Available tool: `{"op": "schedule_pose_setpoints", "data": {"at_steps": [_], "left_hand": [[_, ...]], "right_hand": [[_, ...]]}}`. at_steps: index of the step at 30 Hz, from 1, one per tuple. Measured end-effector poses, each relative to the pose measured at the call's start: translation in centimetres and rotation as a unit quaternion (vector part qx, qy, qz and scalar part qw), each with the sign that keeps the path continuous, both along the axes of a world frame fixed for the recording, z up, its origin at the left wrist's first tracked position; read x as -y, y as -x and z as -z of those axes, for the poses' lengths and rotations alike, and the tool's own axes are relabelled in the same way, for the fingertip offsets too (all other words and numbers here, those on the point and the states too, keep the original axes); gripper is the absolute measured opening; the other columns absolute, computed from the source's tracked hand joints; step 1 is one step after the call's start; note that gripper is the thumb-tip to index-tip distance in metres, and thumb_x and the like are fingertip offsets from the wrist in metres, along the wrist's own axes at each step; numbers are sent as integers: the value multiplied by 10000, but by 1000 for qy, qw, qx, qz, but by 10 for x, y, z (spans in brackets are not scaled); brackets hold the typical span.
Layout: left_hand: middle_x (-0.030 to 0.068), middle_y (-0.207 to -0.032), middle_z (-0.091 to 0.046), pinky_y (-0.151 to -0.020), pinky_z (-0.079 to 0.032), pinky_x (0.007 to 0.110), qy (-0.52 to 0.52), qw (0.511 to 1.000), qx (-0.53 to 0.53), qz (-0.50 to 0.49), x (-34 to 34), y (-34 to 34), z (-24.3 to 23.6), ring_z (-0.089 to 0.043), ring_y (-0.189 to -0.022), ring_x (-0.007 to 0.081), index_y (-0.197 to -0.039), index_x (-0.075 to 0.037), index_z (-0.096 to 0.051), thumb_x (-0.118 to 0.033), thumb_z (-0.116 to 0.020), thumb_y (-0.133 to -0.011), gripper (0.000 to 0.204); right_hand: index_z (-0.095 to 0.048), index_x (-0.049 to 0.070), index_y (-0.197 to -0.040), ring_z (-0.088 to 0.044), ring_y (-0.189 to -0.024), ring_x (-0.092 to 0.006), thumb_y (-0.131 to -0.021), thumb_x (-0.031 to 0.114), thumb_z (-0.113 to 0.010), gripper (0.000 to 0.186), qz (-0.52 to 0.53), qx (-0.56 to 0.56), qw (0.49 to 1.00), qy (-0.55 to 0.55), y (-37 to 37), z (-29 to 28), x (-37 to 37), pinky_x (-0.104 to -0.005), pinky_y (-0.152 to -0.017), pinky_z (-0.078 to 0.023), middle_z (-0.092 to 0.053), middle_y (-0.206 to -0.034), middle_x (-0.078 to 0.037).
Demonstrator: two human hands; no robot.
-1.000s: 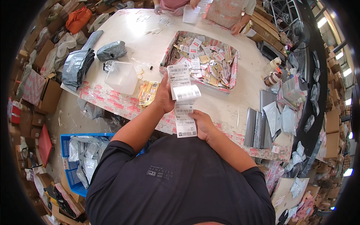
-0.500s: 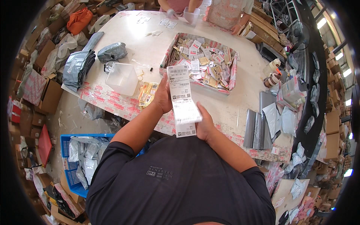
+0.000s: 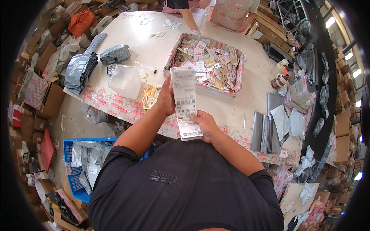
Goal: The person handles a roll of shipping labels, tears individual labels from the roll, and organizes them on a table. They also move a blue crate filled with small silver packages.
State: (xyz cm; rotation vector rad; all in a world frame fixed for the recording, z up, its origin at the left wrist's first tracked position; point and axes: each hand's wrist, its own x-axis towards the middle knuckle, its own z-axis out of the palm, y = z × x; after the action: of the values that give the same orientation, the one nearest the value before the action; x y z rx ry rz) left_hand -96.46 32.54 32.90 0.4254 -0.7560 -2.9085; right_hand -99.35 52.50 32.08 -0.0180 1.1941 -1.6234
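A long stack of white printed shipping labels [image 3: 184,92] is held upright before me over the table's near edge. My left hand [image 3: 166,99] is closed on the stack's left side. Lower down, my right hand [image 3: 206,126] pinches its right edge, thumb lying on the front label. Just left of my left hand lie several yellow printed packets [image 3: 151,97], beside a translucent plastic tub [image 3: 125,81]. Beyond the labels stands a wide shallow carton [image 3: 239,81] full of small white and yellow packets.
Grey mailer bags [image 3: 79,73] lie at the table's left, and more grey bags [image 3: 260,133] at its right. A blue crate [image 3: 71,169] of parcels stands on the floor. Across the table [image 3: 227,111], a person's gloved hand [image 3: 195,32] is at the carton's far edge.
My right hand has moved up and inward, its thumb now on the labels. The lower label, blurred before, lies flatter. Across the table, a person's arm has reached to the carton.
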Motion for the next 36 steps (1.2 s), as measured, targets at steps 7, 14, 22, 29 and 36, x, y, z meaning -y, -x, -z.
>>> {"op": "schedule_pose_setpoints", "data": {"at_steps": [7,14,22,29,36], "left_hand": [[150,-1255,-657,-980,-532,502,3,1000,-20,3,5,0,5,-656,-1120,356,-1410,-79,-523,-772,-395,-930,853],[170,-1240,-663,-964,-537,491,-1,1000,8,-12,4,1,-3,-660,-1106,345,-1386,-74,-553,-783,-389,-924,863],[177,-1227,-662,-958,-539,515,-11,1000,-14,19,8,0,-1,-659,-1101,353,-1395,-70,-538,-786,-423,-912,871],[175,-1249,-653,-982,-526,515,20,1000,-10,-7,4,0,0,-650,-1126,360,-1407,-70,-525,-788,-413,-914,879],[168,-1278,-642,-994,-521,507,17,1000,-14,-12,8,-3,8,-649,-1128,352,-1414,-73,-521,-784,-403,-921,873]], "right_hand": [[-557,-49,-1277,-726,-994,-305,-1046,190,-502,338,-4,179,975,133,-1,-33,3,-452,-849,-624,-695,-1137,-190],[-564,-7,-1314,-718,-1012,-270,-1050,325,-483,432,8,36,999,-6,2,-8,0,-459,-829,-607,-704,-1143,-142],[-548,-46,-1296,-689,-1080,-294,-1047,172,-498,336,-4,-2,1000,-24,-2,-5,4,-462,-945,-572,-673,-1192,-211],[-570,-29,-1269,-693,-1065,-298,-1054,263,-476,374,-18,24,998,64,-2,-10,4,-488,-919,-577,-686,-1165,-198],[-555,-36,-1318,-704,-1039,-303,-1063,366,-446,489,9,172,980,100,-3,-35,6,-447,-910,-583,-686,-1184,-186]]}}
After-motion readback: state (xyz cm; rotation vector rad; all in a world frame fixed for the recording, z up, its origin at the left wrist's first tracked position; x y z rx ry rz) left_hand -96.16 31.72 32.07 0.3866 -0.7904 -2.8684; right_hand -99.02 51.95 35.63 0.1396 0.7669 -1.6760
